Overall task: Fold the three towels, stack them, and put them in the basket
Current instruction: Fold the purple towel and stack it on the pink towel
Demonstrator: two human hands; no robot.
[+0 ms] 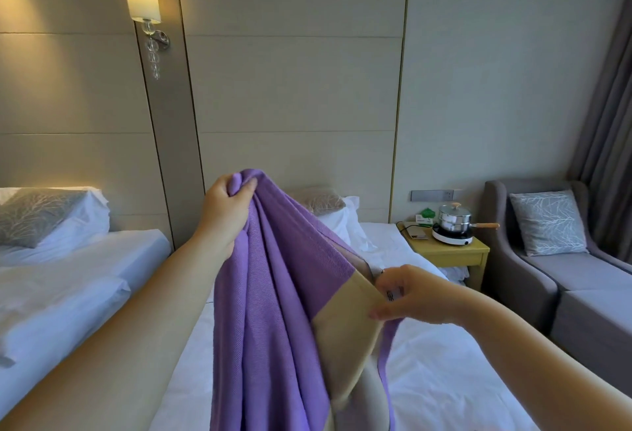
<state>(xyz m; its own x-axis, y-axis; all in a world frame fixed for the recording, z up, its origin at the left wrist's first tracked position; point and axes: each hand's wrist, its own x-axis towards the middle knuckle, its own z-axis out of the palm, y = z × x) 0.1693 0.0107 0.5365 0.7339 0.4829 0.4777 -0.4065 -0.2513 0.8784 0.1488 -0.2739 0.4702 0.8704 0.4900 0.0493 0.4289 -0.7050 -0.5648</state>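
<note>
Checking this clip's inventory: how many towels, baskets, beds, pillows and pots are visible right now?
Towels: 1, the purple towel, gripped by the left hand and right hand
Baskets: 0
Beds: 2
Pillows: 3
Pots: 1
Total: 7

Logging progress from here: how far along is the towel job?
Done: nothing visible; no folded towel, stack or basket is in view. In hand: the left hand holds the purple towel up by a bunched corner, and the right hand pinches its beige band above the bed. Left: folding it, the others, stacking, basketing.
</note>
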